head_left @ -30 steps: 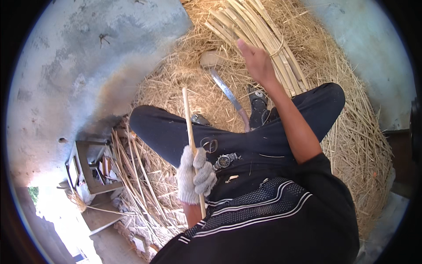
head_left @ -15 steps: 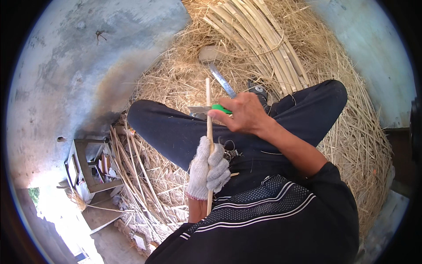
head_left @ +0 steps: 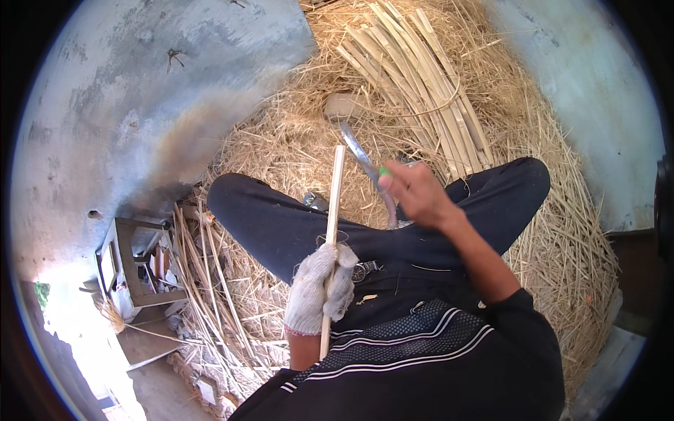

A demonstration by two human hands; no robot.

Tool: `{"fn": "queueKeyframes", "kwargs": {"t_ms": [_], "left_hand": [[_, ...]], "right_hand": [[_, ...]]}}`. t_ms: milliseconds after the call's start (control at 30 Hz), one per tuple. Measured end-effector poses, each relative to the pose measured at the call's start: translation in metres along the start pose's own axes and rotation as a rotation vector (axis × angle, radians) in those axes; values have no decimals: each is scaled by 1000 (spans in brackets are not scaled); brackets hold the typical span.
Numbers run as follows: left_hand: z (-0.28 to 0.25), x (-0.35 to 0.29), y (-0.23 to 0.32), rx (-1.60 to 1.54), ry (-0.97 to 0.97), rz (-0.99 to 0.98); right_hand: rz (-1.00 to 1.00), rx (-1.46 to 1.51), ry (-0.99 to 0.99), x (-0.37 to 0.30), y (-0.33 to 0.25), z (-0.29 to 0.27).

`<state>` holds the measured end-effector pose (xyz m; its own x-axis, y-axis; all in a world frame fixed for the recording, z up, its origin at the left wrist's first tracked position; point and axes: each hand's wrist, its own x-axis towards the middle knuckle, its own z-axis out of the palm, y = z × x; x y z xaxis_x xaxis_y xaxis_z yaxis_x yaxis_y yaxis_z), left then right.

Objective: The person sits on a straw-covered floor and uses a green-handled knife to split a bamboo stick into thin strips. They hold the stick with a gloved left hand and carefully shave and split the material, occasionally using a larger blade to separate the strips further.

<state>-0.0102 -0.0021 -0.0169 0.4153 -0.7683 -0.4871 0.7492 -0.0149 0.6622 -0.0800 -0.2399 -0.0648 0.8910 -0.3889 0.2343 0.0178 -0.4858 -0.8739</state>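
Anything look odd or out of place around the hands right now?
Yes: a watch sits on the lap beside the gloved left hand, which grips a strip; odd, since watches are usually worn. The right hand, around a green handle, is bare, so only one hand is gloved.

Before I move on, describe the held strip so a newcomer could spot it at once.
Start at the dark trousers, legs spread across the middle of the view. Between the knees, the gloved left hand grips one slim, pale wooden strip pointing up the picture. Unlike the bundle of strips at upper right, it is single and held.
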Motion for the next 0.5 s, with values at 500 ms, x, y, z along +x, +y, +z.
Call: {"fn": "queueKeyframes", "kwargs": {"t_ms": [500], "left_hand": [[10, -8, 1, -9, 17, -99]], "right_hand": [[-152, -297, 183, 6, 14, 52]]}}
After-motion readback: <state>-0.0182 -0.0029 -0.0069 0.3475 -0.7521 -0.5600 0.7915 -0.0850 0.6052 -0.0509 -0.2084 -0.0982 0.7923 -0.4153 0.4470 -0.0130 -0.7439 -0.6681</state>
